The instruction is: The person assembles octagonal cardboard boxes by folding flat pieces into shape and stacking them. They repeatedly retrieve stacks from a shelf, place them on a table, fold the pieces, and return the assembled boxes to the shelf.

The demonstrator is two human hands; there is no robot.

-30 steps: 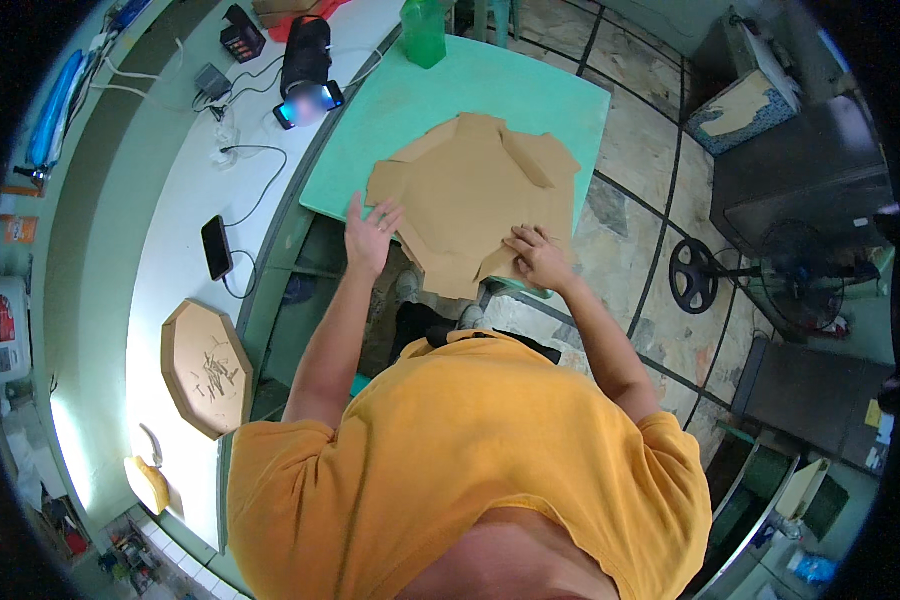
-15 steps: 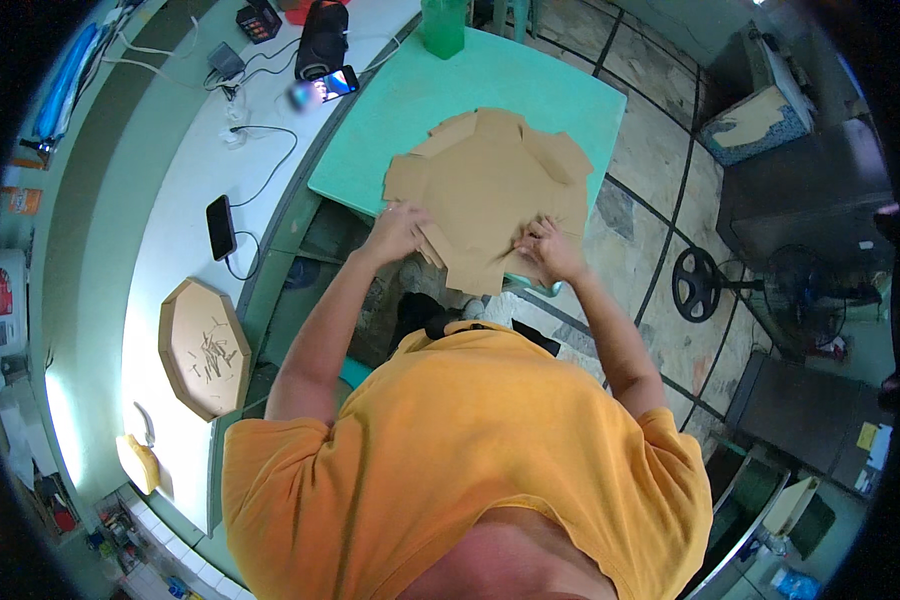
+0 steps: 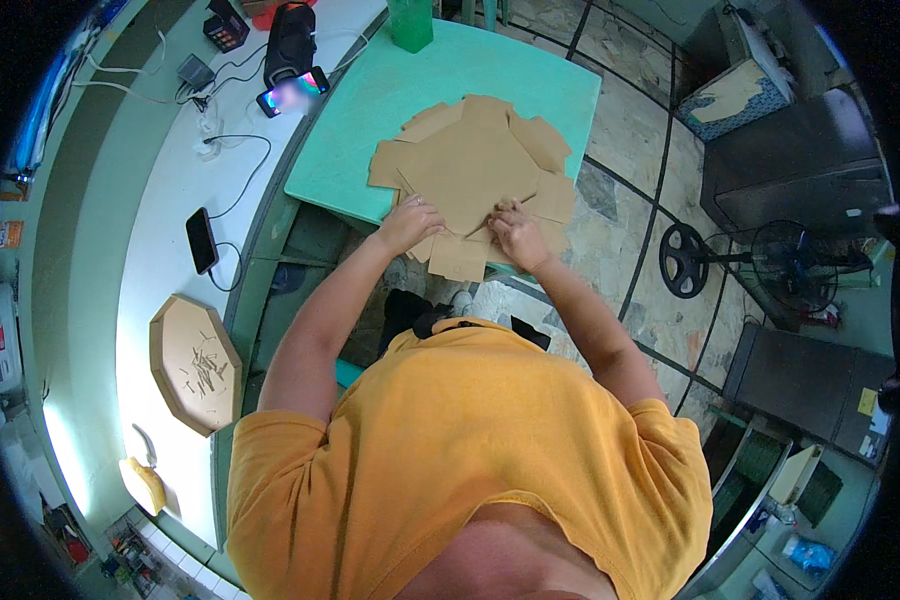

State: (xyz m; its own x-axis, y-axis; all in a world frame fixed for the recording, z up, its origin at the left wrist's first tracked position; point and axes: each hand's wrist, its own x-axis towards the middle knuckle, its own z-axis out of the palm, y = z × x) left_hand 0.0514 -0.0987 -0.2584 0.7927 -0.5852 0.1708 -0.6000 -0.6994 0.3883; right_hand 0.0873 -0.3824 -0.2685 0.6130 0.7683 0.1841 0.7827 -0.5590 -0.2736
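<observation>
A brown cardboard sheet point(image 3: 470, 165) with a many-sided middle and flaps all round lies on the green table point(image 3: 340, 150). Its near flaps reach past the table's front edge. My left hand point(image 3: 410, 225) grips the sheet at its near left side, fingers curled over a flap. At the near right, my right hand point(image 3: 518, 238) is closed on a flap that stands partly raised along its fold. The fingertips hide just where each flap is held.
On the white counter at left sit an eight-sided cardboard tray point(image 3: 192, 375) with several small brown strips, a black phone point(image 3: 202, 240) on a cable, a lit phone point(image 3: 293, 92) and a yellow-handled tool point(image 3: 142, 485). A green container point(image 3: 410, 25) stands at the table's far edge. A fan point(image 3: 792, 265) is at right.
The sheet's flaps lie differently, the right-hand ones more spread. My right hand has come slightly left and up, closer to my left hand. The whole view has shifted a little.
</observation>
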